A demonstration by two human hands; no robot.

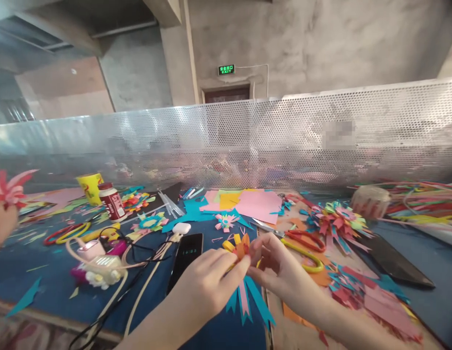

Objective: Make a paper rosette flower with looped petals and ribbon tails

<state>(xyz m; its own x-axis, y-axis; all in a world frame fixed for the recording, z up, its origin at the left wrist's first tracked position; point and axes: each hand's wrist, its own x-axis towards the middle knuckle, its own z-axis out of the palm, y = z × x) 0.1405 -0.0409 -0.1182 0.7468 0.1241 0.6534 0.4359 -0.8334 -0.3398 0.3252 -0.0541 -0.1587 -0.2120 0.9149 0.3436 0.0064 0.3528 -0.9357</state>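
Observation:
Both my hands meet over the table's front middle on a paper flower [243,248] with orange and yellow petals. My left hand [214,272] pinches it from the left, its fingertips at the petals. From the other side the thumb and fingers of my right hand [271,257] close on it. Blue and pink paper strips [244,301] with notched ends hang below my fingers. A black phone [185,255] lies beside my left hand. Red-and-yellow-handled scissors [306,253] rest just right of my right hand. A small pink and white paper flower [226,221] lies beyond.
Another person's hand [3,223] holds a red paper flower at far left. Cables and a power plug cluster [101,267], a white bottle [112,201] and a yellow cup [90,188] stand left. Finished-looking paper flowers [337,221] and a dark phone [397,260] lie right. A perforated metal screen [229,141] spans behind.

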